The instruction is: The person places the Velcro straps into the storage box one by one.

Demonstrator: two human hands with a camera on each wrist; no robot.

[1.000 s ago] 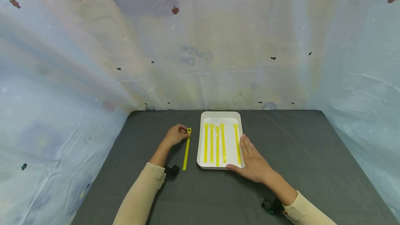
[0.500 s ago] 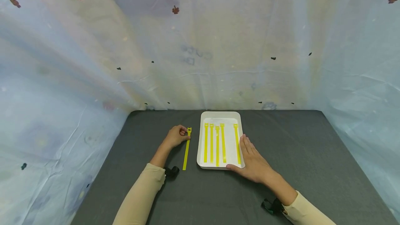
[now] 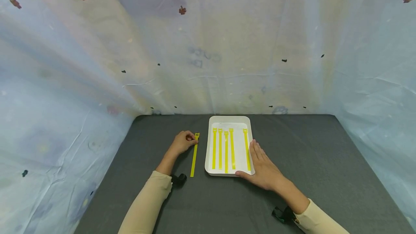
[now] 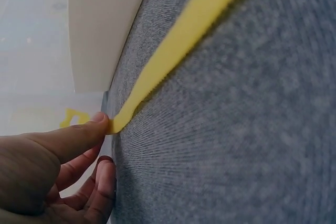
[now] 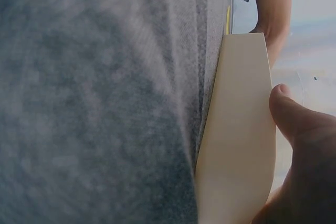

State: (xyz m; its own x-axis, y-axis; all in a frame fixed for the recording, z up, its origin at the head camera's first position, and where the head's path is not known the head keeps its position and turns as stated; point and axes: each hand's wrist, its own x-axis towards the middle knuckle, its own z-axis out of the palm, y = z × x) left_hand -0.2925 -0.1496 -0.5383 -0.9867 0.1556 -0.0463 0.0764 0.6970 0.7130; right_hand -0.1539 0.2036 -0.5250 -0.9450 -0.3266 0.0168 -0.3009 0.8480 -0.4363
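Note:
My left hand point(image 3: 182, 142) pinches a yellow hook-and-loop cable tie point(image 3: 194, 161) just below its slotted head, left of the white tray point(image 3: 229, 119). In the left wrist view, the thumb presses on the cable tie point(image 4: 173, 45) and its head sticks out past the fingers; the long tail runs along the dark cloth. Inside the tray lie several similar yellow cable ties point(image 3: 226, 152), roughly parallel, with a wider gap before the rightmost one point(image 3: 246, 149). My right hand point(image 3: 264, 172) rests against the tray's near right corner, fingers straight along the side and thumb on the near rim.
Dark grey cloth point(image 3: 308, 161) covers the table. A pale patterned curtain point(image 3: 227, 46) hangs behind it and at both sides. Black wrist cameras are worn on the left wrist point(image 3: 179, 178) and the right wrist point(image 3: 282, 215).
The left thumb and fingers shift very slightly at the cable tie's head end. The tray, the cable ties in it and the right hand stay where they were.

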